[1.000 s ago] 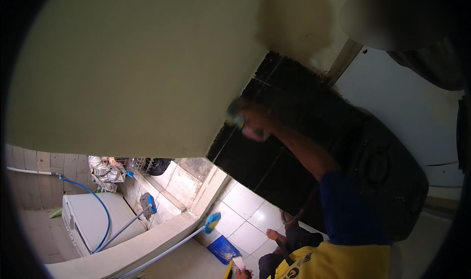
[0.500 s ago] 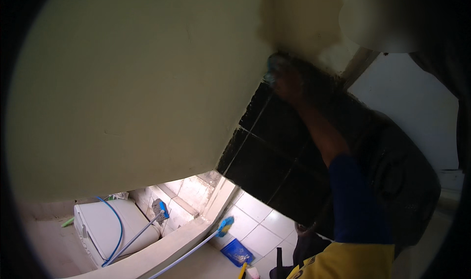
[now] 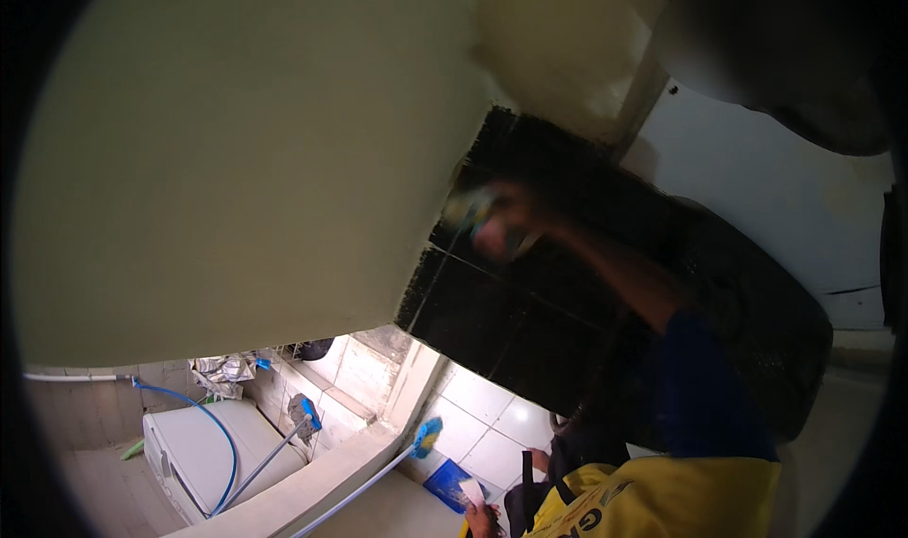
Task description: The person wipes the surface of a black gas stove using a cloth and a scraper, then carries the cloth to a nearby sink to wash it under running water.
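My right hand is on the black tiled surface, close to its edge along the pale wall. Motion blurs the hand, and its fingers look closed around a pale, bluish and yellowish thing whose kind I cannot make out. Down at the lower edge, my left hand grips a flat white piece, partly cut off by the frame. Below it on the floor lies a blue dustpan.
A blue and yellow brush head on a long pole leans by a low ledge. Beyond that ledge stand a white boxy appliance, a blue hose and a grey mop. A dark rounded shape fills the right.
My right hand has slid down along the wall edge of the black tiles, toward me. My left hand has come into view with the white piece. The whole view has shifted slightly.
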A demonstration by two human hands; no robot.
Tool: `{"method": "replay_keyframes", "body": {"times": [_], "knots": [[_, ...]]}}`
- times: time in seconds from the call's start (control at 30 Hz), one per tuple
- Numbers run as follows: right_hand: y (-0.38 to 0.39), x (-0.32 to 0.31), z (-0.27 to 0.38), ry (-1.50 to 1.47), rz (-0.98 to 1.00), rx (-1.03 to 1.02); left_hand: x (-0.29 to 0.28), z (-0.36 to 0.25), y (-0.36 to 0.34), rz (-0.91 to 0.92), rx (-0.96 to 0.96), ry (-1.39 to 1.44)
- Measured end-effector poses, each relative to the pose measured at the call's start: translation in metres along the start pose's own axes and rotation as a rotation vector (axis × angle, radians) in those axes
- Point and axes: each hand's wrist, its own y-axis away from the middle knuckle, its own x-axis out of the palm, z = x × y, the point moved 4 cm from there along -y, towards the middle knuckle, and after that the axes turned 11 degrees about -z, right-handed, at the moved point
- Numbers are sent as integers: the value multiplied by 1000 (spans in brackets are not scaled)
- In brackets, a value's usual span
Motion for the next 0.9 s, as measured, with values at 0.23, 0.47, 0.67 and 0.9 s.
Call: {"method": "replay_keyframes", "body": {"times": [0.23,0.47,0.67,0.9], "knots": [[-74,-124,-4,1482,-824,-381,-8,30,39,123,306,-365],[3,93,-96,621,371,-495,-5,81,-7,90,-68,-324],[-36,-18,-66,-225,147,76,-4,24,-21,28,25,-115],[-34,4,-64,1292,-584,-375,0,27,23,-60,-14,31]]}}
